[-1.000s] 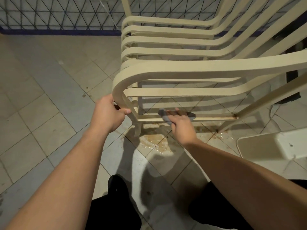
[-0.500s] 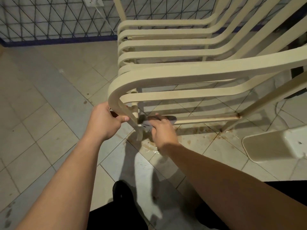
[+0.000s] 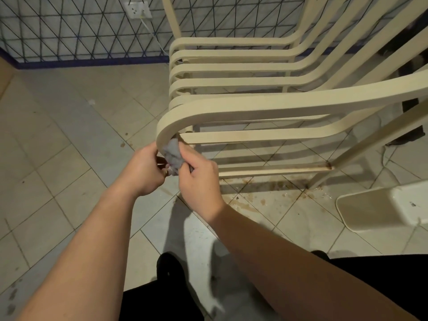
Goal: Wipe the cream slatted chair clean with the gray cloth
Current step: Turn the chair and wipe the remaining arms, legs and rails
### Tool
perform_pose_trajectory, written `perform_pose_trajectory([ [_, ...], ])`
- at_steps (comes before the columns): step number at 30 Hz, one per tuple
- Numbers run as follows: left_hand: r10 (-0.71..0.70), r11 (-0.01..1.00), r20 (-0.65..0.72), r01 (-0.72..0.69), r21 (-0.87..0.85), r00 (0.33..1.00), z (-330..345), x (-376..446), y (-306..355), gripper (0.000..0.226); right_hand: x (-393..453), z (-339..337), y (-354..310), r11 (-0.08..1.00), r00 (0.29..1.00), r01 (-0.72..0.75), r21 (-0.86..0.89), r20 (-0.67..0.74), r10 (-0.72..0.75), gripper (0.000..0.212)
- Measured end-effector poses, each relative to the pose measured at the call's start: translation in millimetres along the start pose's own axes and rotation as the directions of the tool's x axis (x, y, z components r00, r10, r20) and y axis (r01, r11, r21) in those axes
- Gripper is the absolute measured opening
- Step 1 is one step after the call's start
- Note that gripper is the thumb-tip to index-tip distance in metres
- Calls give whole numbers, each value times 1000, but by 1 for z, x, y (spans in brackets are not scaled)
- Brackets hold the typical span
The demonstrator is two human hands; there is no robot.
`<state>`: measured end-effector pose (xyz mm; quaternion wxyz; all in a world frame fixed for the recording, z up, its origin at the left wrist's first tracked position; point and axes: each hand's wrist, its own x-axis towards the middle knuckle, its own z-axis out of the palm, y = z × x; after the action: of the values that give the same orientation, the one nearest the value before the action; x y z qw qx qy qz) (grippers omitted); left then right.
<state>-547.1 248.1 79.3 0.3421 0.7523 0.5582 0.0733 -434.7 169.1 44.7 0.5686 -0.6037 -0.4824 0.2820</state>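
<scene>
The cream slatted chair [image 3: 266, 107] stands on the tiled floor ahead of me, its curved front armrest bend nearest. A bunched gray cloth [image 3: 173, 154] sits against the inside of that bend, just under the curve. My right hand [image 3: 199, 179] grips the cloth and holds it on the chair leg. My left hand [image 3: 143, 170] curls round the same leg from the left, its fingertips touching the cloth's lower end. Brown grime streaks the low crossbar [image 3: 278, 169] to the right.
Brown dirty puddles [image 3: 254, 200] stain the floor tiles under the chair. A cream plastic tub [image 3: 382, 207] lies at the right. A wire-mesh fence [image 3: 81, 31] with a wall socket [image 3: 137, 9] closes off the back. My dark shoe [image 3: 171, 267] is below.
My right hand moved the cloth left and up, from the low crossbar to the curved front leg beside my left hand. The view also tilted upward a little.
</scene>
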Motion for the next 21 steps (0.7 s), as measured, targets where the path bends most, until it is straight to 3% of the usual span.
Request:
perform_pose_trajectory([
  [2,-28,999,8,28,-16,1000,-3,-1,-3,42,-10,-10,23,993,992,1,-119,127,14,54],
  [5,-54,998,35,55,-40,998,-6,-2,-2,40,-34,-42,68,921,876,-221,-320,350,332,58],
  [7,-39,997,35,41,-67,999,-6,-2,3,33,-53,-62,93,843,824,-381,-380,273,496,51],
  [8,-25,997,30,27,-78,999,-6,-2,4,27,-60,-67,102,769,787,-509,-386,152,598,44],
  [10,-12,996,17,13,-88,1000,-5,-2,6,17,-68,-70,119,577,609,-775,-257,-65,790,29],
  [11,-17,996,8,17,-92,1000,-4,-2,7,15,-70,-66,124,486,501,-861,-153,-85,861,26],
  [13,-25,995,-11,23,-102,1000,-1,-1,6,13,-68,-51,129,375,374,-926,-48,18,927,23],
  [15,-35,993,-28,31,-111,999,0,0,6,14,-63,-28,125,364,359,-931,-26,102,928,17],
  [17,-35,994,-31,32,-107,999,0,2,5,18,-54,3,113,384,390,-921,70,126,912,15],
  [21,-48,994,-11,47,-101,999,0,7,1,21,-18,43,89,430,449,-890,155,122,885,35],
])
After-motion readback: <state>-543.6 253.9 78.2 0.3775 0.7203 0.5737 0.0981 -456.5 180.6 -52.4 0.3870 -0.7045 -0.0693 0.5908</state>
